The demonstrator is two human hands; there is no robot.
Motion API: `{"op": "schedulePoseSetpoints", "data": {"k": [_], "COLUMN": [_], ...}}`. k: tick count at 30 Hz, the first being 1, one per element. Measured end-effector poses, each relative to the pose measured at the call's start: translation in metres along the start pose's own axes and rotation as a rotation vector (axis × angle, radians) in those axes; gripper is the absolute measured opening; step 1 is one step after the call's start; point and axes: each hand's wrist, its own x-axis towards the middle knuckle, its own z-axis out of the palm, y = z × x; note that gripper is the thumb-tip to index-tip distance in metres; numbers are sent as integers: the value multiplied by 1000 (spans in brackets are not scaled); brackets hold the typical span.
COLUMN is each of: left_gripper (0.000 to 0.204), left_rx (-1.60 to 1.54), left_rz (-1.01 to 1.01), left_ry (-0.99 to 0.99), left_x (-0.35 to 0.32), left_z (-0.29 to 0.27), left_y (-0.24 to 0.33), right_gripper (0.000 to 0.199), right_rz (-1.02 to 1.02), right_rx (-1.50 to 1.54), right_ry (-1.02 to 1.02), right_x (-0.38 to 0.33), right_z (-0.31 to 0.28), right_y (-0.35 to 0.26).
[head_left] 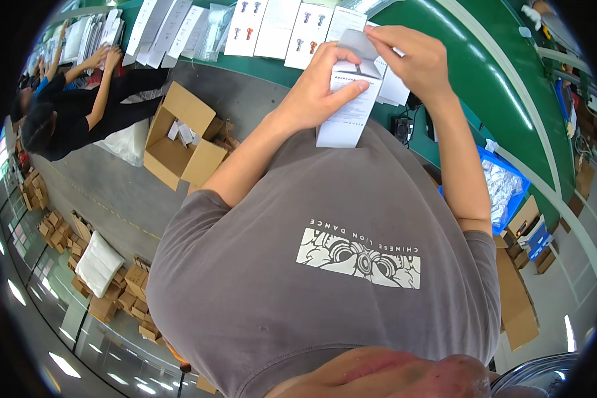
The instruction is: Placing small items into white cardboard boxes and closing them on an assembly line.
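White box [349,99] held lengthwise, flap pointing away.

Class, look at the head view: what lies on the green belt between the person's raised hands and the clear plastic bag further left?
In the head view, flat white product boxes lie in a row on the green belt between the left hand and the clear plastic bag.
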Motion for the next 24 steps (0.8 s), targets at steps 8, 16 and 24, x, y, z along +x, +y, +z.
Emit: {"op": "schedulePoseSetpoints", "data": {"k": [8, 16, 24], "left_gripper": [60, 72, 64], "left_rx": [-207, -176, -182], "left_rz": [-112, 27, -97], "left_ry": [35, 62, 27], "left_x": [1, 6, 9], "left_z": [11, 17, 4], "left_y": [-18, -18, -1], "right_gripper": [17, 19, 19], "right_rz": [371, 151, 76], "right_rx": [745, 473, 399], "right_ry": [-40, -123, -109], "right_x": [-7, -7, -14], "right_z": [16, 1, 4], "right_y": [-16, -6, -8]}}
